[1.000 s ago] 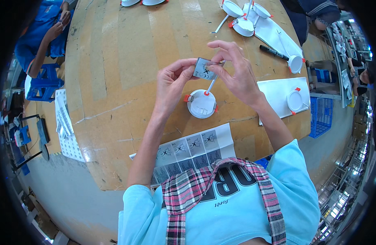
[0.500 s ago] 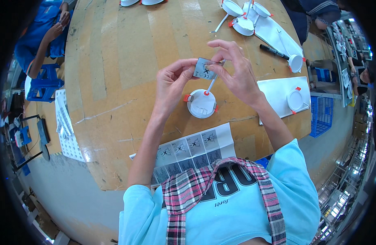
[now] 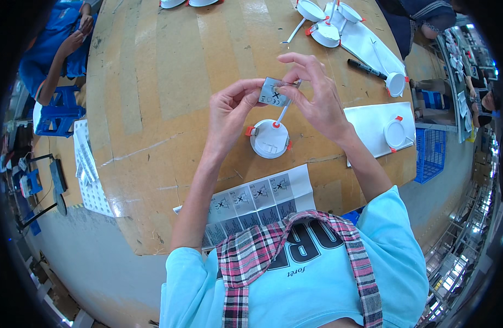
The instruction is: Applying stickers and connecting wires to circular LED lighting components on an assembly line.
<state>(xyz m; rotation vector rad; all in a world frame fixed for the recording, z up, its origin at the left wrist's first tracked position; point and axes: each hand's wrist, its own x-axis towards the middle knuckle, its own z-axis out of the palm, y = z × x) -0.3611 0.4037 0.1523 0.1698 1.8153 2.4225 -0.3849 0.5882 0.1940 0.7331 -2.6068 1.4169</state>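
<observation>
Both hands are raised over the table around a small silver-grey printed label point(image 3: 269, 96). My left hand point(image 3: 228, 112) pinches its left edge between thumb and fingers. My right hand point(image 3: 321, 104) has thumb and index finger closed on its right side, the other fingers loosely bent. Below lies a round white downlight point(image 3: 269, 146) with orange-red clip ends, back side up. Its white cable point(image 3: 282, 113) rises toward the label and right fingers; whether the label touches the cable I cannot tell. A sheet of matching labels point(image 3: 257, 194) lies near my chest, partly hidden by my left forearm and clothing.
At right, another downlight point(image 3: 394, 133) rests on a white sheet point(image 3: 366, 117). Beyond it are a black marker point(image 3: 363, 68) and several more downlights point(image 3: 325, 36). A blue basket point(image 3: 430, 156) stands beside the table point(image 3: 153, 109). Another person point(image 3: 55, 49) sits at far left.
</observation>
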